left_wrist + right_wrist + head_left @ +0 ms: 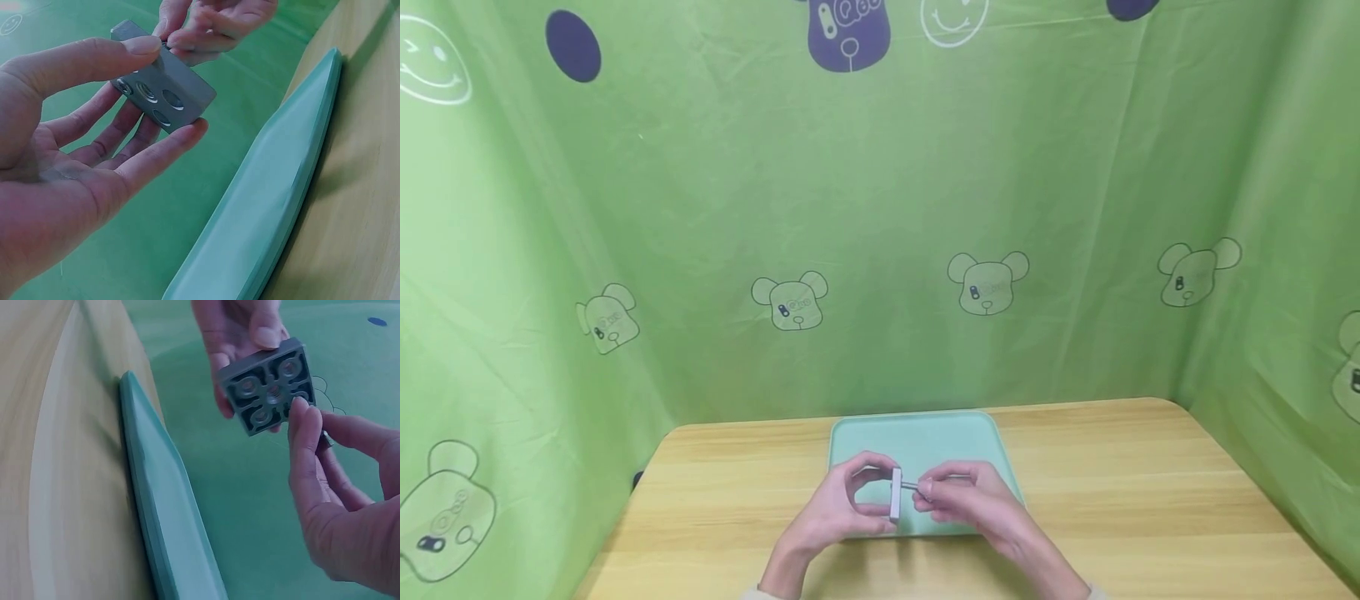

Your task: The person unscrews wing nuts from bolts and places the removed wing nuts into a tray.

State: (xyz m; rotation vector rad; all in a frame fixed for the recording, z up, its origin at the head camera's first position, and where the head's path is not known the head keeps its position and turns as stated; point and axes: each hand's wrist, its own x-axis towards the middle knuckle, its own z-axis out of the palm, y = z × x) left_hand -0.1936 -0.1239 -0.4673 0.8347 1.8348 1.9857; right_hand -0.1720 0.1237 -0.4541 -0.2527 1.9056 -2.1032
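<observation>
My left hand (842, 504) grips a small square grey metal block (896, 496) by its edges, thumb on one side and fingers on the other. Several round holes show on the block's face (170, 95) in the left wrist view; ribs and rings mark its other face (272, 390) in the right wrist view. Between thumb and fingertips, my right hand (973, 500) pinches a thin metal rod (910, 485), which reaches the block near one corner. A dark end of the rod (326, 440) pokes out past the fingers. Whether its tip sits inside a hole is hidden.
Under both hands lies a mint-green tray (917, 437) with a low rim, on a light wooden table (1097, 475). Green curtains (887, 192) printed with bear heads and smiley faces stand behind the table and at both sides.
</observation>
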